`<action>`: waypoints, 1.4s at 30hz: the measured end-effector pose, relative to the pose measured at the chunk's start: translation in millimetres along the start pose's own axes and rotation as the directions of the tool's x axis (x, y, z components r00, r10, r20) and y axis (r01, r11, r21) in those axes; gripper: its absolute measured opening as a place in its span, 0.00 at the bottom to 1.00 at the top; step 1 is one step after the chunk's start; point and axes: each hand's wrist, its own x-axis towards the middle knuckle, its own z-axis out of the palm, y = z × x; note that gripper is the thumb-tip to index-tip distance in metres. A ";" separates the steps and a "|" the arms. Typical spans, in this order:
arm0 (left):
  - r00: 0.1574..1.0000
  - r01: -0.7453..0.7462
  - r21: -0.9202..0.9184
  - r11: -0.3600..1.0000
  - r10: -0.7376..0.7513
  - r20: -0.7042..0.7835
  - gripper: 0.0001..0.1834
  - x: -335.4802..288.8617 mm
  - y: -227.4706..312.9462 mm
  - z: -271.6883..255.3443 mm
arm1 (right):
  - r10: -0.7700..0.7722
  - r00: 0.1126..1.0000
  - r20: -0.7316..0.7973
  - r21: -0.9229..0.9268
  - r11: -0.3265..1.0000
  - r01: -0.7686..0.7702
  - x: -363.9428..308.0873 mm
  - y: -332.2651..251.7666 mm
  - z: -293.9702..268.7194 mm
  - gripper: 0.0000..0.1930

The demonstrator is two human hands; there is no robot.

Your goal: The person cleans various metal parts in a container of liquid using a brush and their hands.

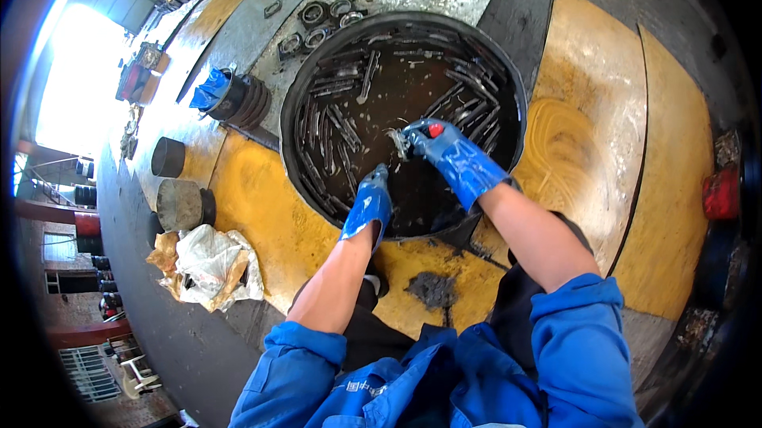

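Both my hands, in wet blue rubber gloves, are over a large round black tub [521, 103] of dark liquid. My right hand [454, 154] is closed around a brush with a red end [436, 130]; its pale, ragged bristles show past the fingers near the tub's middle. Lower and to the left, my left hand [373, 194] has its fingers drawn together at the near side of the liquid. Whatever those fingers may hold is hidden. Many long, narrow dark metal strips [340, 128] lie around the inside of the tub, along its left, far and right sides.
Dark metal rings [315, 13] sit beyond the tub. On its left stand a dark bucket with blue gloves [213, 88] on it, short cylinders [179, 204] and a white plastic bag [213, 260]. A dark clump [432, 290] lies on the yellow floor sheet near my feet.
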 end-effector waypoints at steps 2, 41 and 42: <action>0.998 0.064 -0.362 0.930 -0.051 0.044 0.24 22.0 -42.9 -3.1 | 0.000 1.000 0.019 -0.088 0.996 0.002 3.7 -2.6 16.2 0.09; 0.966 -0.178 -0.076 0.981 0.159 -0.204 0.14 11.3 -9.8 1.3 | 0.065 0.990 0.128 -0.306 0.952 -0.023 20.3 31.4 -33.1 0.08; 0.978 0.051 -0.211 0.976 -0.092 -0.187 0.16 12.3 -14.4 -9.1 | 0.128 0.979 0.157 -0.289 0.954 -0.078 12.1 14.8 -15.3 0.09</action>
